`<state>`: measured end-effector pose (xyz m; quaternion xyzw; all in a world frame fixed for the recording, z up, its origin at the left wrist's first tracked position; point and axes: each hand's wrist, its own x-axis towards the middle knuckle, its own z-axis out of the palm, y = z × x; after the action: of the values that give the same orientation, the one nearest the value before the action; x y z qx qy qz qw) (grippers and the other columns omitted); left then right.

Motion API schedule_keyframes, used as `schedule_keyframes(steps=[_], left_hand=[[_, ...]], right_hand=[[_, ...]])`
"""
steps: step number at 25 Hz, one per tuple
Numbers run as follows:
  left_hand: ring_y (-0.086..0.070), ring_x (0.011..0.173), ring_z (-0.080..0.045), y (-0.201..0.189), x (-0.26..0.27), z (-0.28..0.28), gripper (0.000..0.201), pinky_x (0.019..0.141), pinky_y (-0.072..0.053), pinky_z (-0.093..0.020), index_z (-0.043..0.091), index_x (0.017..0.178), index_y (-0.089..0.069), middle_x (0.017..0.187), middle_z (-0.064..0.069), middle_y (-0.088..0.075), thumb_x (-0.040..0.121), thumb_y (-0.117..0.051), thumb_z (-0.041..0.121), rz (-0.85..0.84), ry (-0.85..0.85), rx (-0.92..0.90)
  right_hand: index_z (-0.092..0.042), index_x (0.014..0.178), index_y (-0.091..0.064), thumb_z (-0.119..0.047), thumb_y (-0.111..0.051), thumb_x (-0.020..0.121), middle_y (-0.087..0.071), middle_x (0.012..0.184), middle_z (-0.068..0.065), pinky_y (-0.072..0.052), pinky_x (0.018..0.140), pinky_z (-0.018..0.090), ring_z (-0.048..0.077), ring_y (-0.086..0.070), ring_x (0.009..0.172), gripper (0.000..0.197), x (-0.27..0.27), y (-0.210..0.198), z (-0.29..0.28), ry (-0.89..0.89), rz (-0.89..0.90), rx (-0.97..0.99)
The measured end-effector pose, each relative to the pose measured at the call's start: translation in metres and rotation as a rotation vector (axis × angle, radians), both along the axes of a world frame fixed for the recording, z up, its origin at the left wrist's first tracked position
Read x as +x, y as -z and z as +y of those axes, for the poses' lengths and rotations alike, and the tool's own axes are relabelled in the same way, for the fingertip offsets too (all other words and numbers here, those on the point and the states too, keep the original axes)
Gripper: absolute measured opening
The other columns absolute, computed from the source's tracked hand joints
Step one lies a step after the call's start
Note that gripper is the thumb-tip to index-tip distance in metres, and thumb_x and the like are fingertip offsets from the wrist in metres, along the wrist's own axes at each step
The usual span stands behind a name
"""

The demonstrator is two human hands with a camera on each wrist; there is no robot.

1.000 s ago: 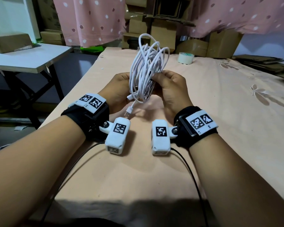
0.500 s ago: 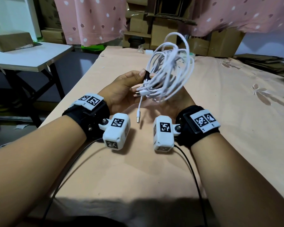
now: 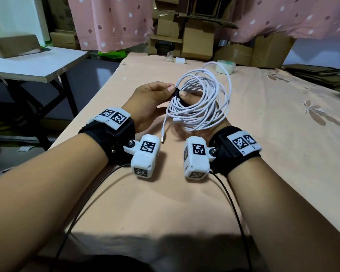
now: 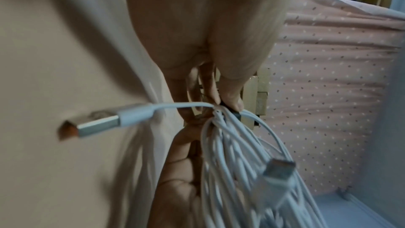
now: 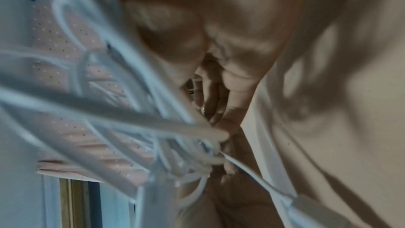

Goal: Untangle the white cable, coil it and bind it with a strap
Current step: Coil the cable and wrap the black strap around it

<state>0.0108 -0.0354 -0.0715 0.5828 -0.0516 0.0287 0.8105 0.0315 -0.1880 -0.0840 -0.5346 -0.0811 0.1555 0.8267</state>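
In the head view, the white cable is a loose coil lying tilted over my right palm, above the peach-coloured table. A black strap wraps the bundle at its left side. My left hand pinches that strap between thumb and fingers. My right hand holds the coil from below, its thumb pressed on the bundle beside the strap. One USB plug hangs down between my wrists. The left wrist view shows that plug, my fingertips on the bundle and a second, blurred plug. In the right wrist view the cable is blurred.
A roll of tape and a small white charger sit at the table's far edge. Cardboard boxes stand behind. A white side table with a box stands to the left. Black camera wires trail toward me.
The coil has swung from upright to lying tilted over my right palm and shifted right. My left hand has gone from the bundle's side to pinching the black strap.
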Motion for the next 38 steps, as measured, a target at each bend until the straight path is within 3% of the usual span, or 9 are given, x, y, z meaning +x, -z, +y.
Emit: schedule_keyframes(steps=[2, 5, 9, 14, 20, 24, 29, 33, 38], left_hand=[[-0.069, 0.069, -0.02, 0.001, 0.0, -0.001, 0.012, 0.066, -0.058, -0.03, 0.007, 0.091, -0.068, 0.082, -0.009, -0.073, 0.099, -0.06, 0.006, 0.039, -0.03, 0.034], [-0.067, 0.062, -0.021, 0.004, 0.004, 0.0, 0.01, 0.056, -0.056, -0.027, 0.008, 0.09, -0.069, 0.081, -0.011, -0.072, 0.098, -0.062, 0.007, 0.118, -0.099, 0.108], [-0.067, 0.071, -0.029, 0.007, 0.01, 0.009, 0.008, 0.067, -0.061, -0.036, 0.007, 0.084, -0.072, 0.082, -0.017, -0.072, 0.092, -0.069, 0.006, 0.169, -0.237, 0.146], [-0.069, 0.065, -0.029, 0.006, 0.014, 0.025, 0.01, 0.073, -0.062, -0.045, 0.006, 0.075, -0.073, 0.073, -0.015, -0.072, 0.083, -0.078, 0.01, 0.168, -0.367, 0.377], [-0.072, 0.089, -0.032, 0.003, 0.015, 0.03, 0.014, 0.089, -0.059, -0.045, 0.009, 0.083, -0.079, 0.088, -0.015, -0.076, 0.077, -0.083, 0.02, 0.148, -0.319, 0.757], [-0.063, 0.071, -0.015, 0.001, 0.013, 0.028, 0.019, 0.07, -0.054, -0.027, 0.008, 0.09, -0.077, 0.082, -0.006, -0.073, 0.078, -0.085, 0.019, 0.118, -0.275, 0.824], [-0.067, 0.062, -0.011, -0.002, 0.004, 0.022, 0.017, 0.066, -0.056, -0.023, 0.014, 0.092, -0.077, 0.076, -0.002, -0.075, 0.078, -0.085, 0.019, 0.139, -0.139, 0.732], [-0.06, 0.045, -0.009, -0.005, 0.006, 0.025, 0.012, 0.053, -0.049, -0.019, 0.003, 0.096, -0.075, 0.072, -0.008, -0.068, 0.087, -0.073, 0.01, 0.173, -0.216, 0.624], [-0.068, 0.062, -0.021, -0.004, 0.007, 0.031, 0.013, 0.058, -0.055, -0.026, 0.004, 0.094, -0.077, 0.087, -0.016, -0.075, 0.084, -0.076, 0.014, 0.23, -0.164, 0.649]], right_hand=[[-0.002, 0.107, -0.057, -0.009, -0.051, 0.104, -0.067, 0.088, 0.014, -0.06, 0.07, 0.033, 0.023, -0.071, 0.074, 0.01, 0.002, -0.001, -0.002, -0.011, 0.008, 0.022], [-0.002, 0.111, -0.061, -0.017, -0.033, 0.11, -0.076, 0.075, 0.011, -0.059, 0.051, 0.031, 0.022, -0.075, 0.063, 0.032, -0.006, -0.003, -0.014, 0.073, 0.11, 0.031], [0.003, 0.11, -0.07, -0.011, -0.05, 0.097, -0.075, 0.104, 0.024, -0.063, 0.075, 0.046, 0.036, -0.076, 0.089, 0.028, -0.006, -0.007, -0.016, 0.201, 0.107, -0.037], [-0.004, 0.086, -0.056, -0.027, -0.058, 0.096, -0.06, 0.076, 0.014, -0.05, 0.062, 0.031, 0.029, -0.058, 0.063, 0.026, 0.003, -0.014, -0.021, 0.422, 0.166, -0.156], [-0.007, 0.092, -0.066, 0.009, -0.059, 0.082, -0.053, 0.072, 0.015, -0.042, 0.052, 0.02, 0.019, -0.051, 0.053, 0.02, -0.001, -0.01, -0.018, 0.3, -0.065, -0.553], [-0.012, 0.083, -0.057, -0.007, -0.064, 0.08, -0.049, 0.071, 0.016, -0.029, 0.053, 0.027, 0.022, -0.04, 0.052, 0.009, 0.001, -0.009, -0.023, 0.292, -0.07, -0.685], [-0.008, 0.066, -0.064, -0.046, -0.076, 0.08, -0.057, 0.053, 0.01, -0.037, 0.052, 0.029, 0.02, -0.043, 0.041, 0.042, -0.002, -0.011, -0.027, 0.249, -0.126, -0.901], [-0.01, 0.078, -0.067, -0.044, -0.076, 0.081, -0.058, 0.05, 0.001, -0.034, 0.046, 0.023, 0.013, -0.042, 0.034, 0.036, 0.001, -0.013, -0.032, 0.331, -0.131, -0.926], [-0.008, 0.079, -0.072, -0.046, -0.076, 0.081, -0.07, 0.066, 0.004, -0.037, 0.051, 0.026, 0.014, -0.048, 0.04, 0.038, 0.003, -0.013, -0.031, 0.278, -0.121, -0.949]])
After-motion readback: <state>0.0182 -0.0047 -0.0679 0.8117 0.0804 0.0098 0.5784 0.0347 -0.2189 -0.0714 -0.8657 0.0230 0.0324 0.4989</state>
